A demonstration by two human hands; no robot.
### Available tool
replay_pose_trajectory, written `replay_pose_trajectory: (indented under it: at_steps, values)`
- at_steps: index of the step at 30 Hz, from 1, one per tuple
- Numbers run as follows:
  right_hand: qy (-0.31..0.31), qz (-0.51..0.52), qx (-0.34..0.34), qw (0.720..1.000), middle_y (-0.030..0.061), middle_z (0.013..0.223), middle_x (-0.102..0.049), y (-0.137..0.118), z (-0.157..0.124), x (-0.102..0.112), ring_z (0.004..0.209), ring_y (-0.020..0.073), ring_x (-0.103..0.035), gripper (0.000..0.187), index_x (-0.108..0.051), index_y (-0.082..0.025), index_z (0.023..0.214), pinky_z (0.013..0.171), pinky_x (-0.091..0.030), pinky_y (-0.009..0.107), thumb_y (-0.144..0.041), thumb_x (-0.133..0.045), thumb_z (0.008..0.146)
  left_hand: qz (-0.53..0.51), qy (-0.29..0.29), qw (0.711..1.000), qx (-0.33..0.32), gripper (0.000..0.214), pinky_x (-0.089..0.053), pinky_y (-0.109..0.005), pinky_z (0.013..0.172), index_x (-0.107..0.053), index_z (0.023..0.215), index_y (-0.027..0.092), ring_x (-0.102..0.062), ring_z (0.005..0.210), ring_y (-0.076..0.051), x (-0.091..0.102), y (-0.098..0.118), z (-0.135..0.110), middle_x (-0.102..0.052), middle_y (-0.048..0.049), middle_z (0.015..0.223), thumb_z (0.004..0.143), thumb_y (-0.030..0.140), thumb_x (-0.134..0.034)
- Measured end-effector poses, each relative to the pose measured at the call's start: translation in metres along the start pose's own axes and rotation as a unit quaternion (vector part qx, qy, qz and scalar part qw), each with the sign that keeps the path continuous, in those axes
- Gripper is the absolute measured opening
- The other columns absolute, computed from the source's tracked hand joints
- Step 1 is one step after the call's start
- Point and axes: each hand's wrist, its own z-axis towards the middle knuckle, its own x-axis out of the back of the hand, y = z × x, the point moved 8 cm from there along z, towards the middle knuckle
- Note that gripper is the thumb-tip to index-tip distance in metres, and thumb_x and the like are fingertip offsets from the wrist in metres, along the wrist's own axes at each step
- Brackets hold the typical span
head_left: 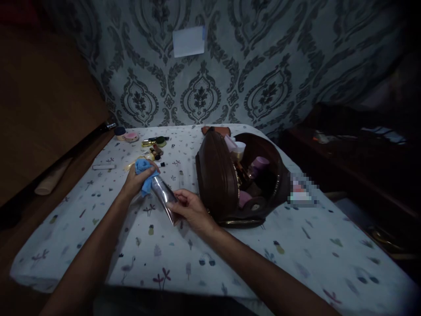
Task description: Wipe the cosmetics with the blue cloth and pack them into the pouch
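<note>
A shiny silver squeeze tube [162, 193] slants between my two hands above the table. My left hand [134, 180] is closed on a crumpled blue cloth [143, 166], which wraps round the tube's upper end and hides it. The fingers of my right hand [190, 210] pinch the tube near its flat lower end. Just right of that hand stands a brown toiletry bag [215, 175], unzipped, with a pink-lidded container [259, 163], a white-capped jar [239, 150] and other cosmetics inside.
Small cosmetics lie at the back left: a pink jar [131, 137], a dark-lidded jar [120, 132], a green round pot [161, 141] and a pale stick [103, 167]. A brown case [217, 131] is behind the bag. A patterned cloth [230, 267] covers the table; a wall stands behind.
</note>
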Motion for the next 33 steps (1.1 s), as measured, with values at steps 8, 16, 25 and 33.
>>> replay_pose_trajectory:
  at_steps: [8, 16, 25, 33]
  values:
    - [0.079, -0.155, 0.144, 0.974, -0.0018, 0.082, -0.063, -0.022, -0.008, 0.009, 0.068, 0.0132, -0.057, 0.033, -0.068, -0.022, 0.104, 0.056, -0.045, 0.021, -0.028, -0.078, 0.073, 0.011, 0.011, 1.0, 0.027, 0.023, -0.048, -0.027, 0.066, -0.072, 0.074, 0.019, -0.062, 0.071, -0.019, 0.001, -0.012, 0.002, -0.068, -0.0034, 0.075, 0.07, 0.04, -0.077]
    - [-0.09, 0.194, -0.147, 0.966, 0.01, 0.088, -0.073, 0.016, -0.004, -0.02, 0.076, 0.0203, -0.073, 0.054, -0.066, -0.014, 0.111, 0.059, -0.053, 0.026, -0.061, -0.043, 0.098, -0.062, 0.073, 0.995, 0.019, 0.022, -0.049, -0.028, 0.065, -0.069, 0.071, 0.019, -0.061, 0.068, -0.018, 0.006, -0.006, 0.0, -0.067, -0.0023, 0.071, 0.067, 0.039, -0.077]
    - [0.018, 0.0, 0.004, 1.0, -0.0003, 0.083, -0.065, 0.002, -0.001, 0.002, 0.07, 0.0132, -0.06, 0.048, -0.064, -0.022, 0.113, 0.053, -0.039, 0.02, -0.044, -0.079, 0.073, -0.101, 0.044, 0.993, 0.038, 0.027, -0.051, -0.027, 0.065, -0.067, 0.079, 0.019, -0.065, 0.07, -0.018, -0.002, -0.006, 0.0, -0.07, -0.0016, 0.072, 0.064, 0.037, -0.08]
    - [0.097, -0.385, 0.239, 0.886, 0.0078, 0.114, -0.058, -0.037, -0.023, 0.0, 0.103, 0.0271, -0.059, 0.051, -0.064, -0.031, 0.13, 0.096, -0.049, 0.046, -0.019, -0.07, 0.08, -0.055, 0.041, 0.994, 0.081, 0.032, -0.049, -0.024, 0.064, -0.07, 0.087, 0.018, -0.064, 0.071, -0.017, 0.0, -0.022, 0.001, -0.069, -0.0013, 0.076, 0.065, 0.037, -0.081]
